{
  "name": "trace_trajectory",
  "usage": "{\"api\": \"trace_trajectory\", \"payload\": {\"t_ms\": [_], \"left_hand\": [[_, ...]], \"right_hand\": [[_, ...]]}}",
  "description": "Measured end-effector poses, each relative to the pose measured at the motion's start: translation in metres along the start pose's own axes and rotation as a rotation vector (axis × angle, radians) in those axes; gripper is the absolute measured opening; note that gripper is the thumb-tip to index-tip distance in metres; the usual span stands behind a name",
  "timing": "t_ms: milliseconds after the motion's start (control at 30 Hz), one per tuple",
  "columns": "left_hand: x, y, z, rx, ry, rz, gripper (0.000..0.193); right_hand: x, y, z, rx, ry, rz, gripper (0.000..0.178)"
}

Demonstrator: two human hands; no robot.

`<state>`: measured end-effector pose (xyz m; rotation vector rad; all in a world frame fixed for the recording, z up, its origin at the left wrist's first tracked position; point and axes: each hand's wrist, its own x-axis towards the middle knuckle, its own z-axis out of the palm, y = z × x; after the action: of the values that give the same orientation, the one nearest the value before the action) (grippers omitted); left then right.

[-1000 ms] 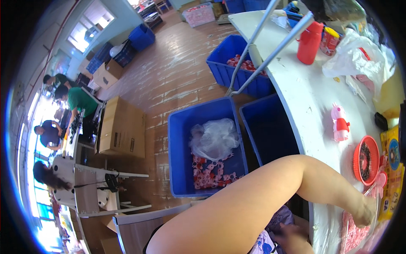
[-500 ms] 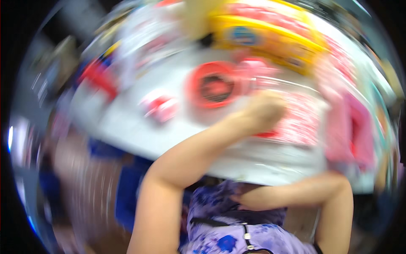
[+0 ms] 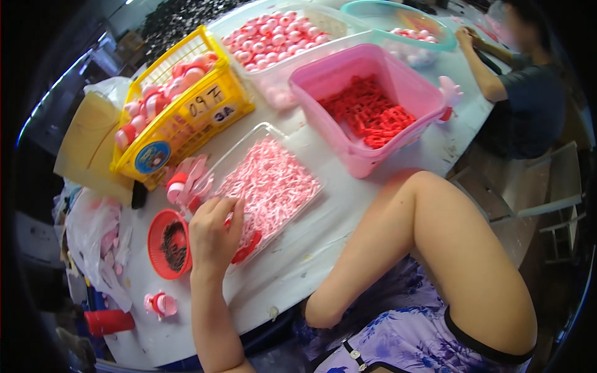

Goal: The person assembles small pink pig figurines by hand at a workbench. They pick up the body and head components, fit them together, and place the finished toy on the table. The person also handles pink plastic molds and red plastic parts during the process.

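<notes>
My left hand [image 3: 214, 233] is bent over the near left side of a clear shallow tray [image 3: 297, 217] of small pink and white plastic pieces [image 3: 270, 180]. Its fingers are curled together, with a bit of red at them; whatever they grip is too small to name. A curved red part [image 3: 249, 247] lies beside the hand at the tray's corner. Just left of the hand is a red round basket [image 3: 163, 271] of small dark pieces that look like screws. My right hand [image 3: 323, 311] is low at the table's edge by my lap, its fingers hidden.
A pink bin [image 3: 339, 140] of red parts stands beyond the tray. Behind are a yellow basket [image 3: 217, 112] of pink-and-red parts and a clear tub [image 3: 364, 28] of pink balls. A small pink toy piece [image 3: 160, 304] and red cup [image 3: 110, 322] sit nearer left. Another person [image 3: 528, 87] works far right.
The view has swung to the right and sharpened from a blur, bringing the pink bin and the other person into sight. My left hand stays by the tray; my right stays low.
</notes>
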<state>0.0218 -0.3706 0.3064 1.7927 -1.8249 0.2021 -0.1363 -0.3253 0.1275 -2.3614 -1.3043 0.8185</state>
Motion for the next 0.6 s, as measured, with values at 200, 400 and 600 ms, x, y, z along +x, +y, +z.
{"api": "trace_trajectory", "payload": {"t_ms": [200,400,600], "left_hand": [[-0.0031,-0.0053,-0.0006,0.024,0.0,0.0,0.01],[-0.0022,-0.0032,-0.0001,0.042,0.002,0.017,0.01],[-0.0018,-0.0049,0.0025,0.051,0.0,0.021,0.01]], "right_hand": [[0.0008,-0.0032,-0.0053,-0.035,-0.047,-0.004,0.034],[-0.0008,-0.0036,-0.0057,-0.03,-0.066,-0.004,0.034],[-0.0009,-0.0046,-0.007,-0.034,-0.077,0.014,0.033]]}}
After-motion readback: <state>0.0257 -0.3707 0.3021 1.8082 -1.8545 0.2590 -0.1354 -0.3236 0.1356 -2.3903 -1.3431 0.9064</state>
